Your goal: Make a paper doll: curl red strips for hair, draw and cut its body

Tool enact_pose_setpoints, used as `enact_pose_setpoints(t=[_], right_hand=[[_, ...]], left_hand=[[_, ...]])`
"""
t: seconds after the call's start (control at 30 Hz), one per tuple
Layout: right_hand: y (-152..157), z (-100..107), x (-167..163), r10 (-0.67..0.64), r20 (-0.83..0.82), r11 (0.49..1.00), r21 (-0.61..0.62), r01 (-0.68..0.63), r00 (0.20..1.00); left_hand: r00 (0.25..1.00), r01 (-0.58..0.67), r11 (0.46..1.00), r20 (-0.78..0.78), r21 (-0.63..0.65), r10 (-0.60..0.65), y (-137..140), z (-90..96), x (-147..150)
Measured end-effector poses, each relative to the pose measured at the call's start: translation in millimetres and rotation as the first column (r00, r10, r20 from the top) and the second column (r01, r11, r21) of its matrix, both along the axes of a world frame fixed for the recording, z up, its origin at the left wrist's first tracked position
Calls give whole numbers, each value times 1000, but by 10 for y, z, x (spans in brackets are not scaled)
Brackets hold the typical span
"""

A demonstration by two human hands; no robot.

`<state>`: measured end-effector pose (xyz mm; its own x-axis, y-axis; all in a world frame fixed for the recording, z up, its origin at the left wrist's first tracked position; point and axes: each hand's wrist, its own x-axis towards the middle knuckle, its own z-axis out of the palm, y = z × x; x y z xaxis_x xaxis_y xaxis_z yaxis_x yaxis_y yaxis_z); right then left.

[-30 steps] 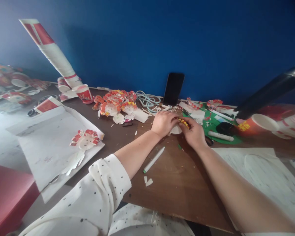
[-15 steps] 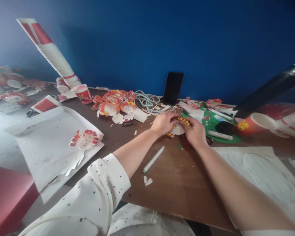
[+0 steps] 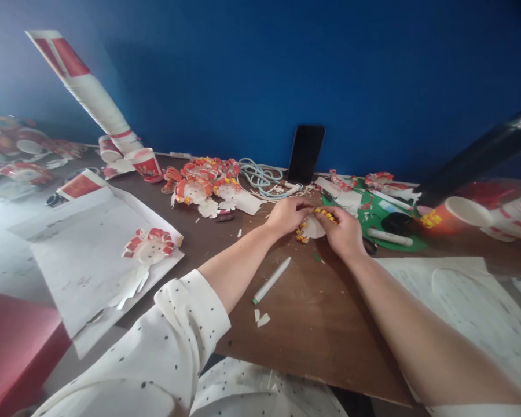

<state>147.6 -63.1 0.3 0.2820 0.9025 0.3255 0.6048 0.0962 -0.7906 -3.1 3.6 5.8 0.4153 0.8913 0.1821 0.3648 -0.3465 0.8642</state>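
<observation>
A paper doll (image 3: 151, 252) with red curls lies on a big white sheet (image 3: 78, 249). Next comes a pile of curly paper (image 3: 200, 182), then a white pen (image 3: 271, 281) on the brown counter (image 3: 312, 324). The left hand (image 3: 289, 215) pinches the yellow curls of a round paper piece (image 3: 316, 229), which is between both hands. The right hand (image 3: 345, 234) pinches its other side. This looks like fixing the curls; the next move seems to need small, gentle pinches.
</observation>
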Motion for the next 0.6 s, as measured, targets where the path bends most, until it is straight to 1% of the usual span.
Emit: enact_pose_setpoints(t=[0.1, 0.27, 0.33, 0.47, 0.53, 0.6], right_hand=[[8, -2, 5, -8, 1, 1000, -29, 8, 1000], [11, 2, 6, 9, 30, 999, -51, -8, 1000], [14, -3, 9, 14, 38, 999, -41, -12, 999], [26, -14, 21, 24, 48, 1000, -16, -23, 999], [30, -11, 27, 29, 44, 999, -33, -28, 999], [33, -3, 30, 34, 40, 998, -52, -32, 999]], left_hand=[[1000, 6, 1000, 5, 16, -6, 0, -6, 3], [997, 48, 984, -62, 170, -38, -10, -5, 2], [995, 67, 969, -82, 238, -49, -12, -3, -3], [986, 154, 912, -124, 380, -114, -3, -10, -19], [981, 175, 899, -146, 401, -126, 8, -23, -24], [980, 177, 898, -156, 402, -124, 20, -40, -27]])
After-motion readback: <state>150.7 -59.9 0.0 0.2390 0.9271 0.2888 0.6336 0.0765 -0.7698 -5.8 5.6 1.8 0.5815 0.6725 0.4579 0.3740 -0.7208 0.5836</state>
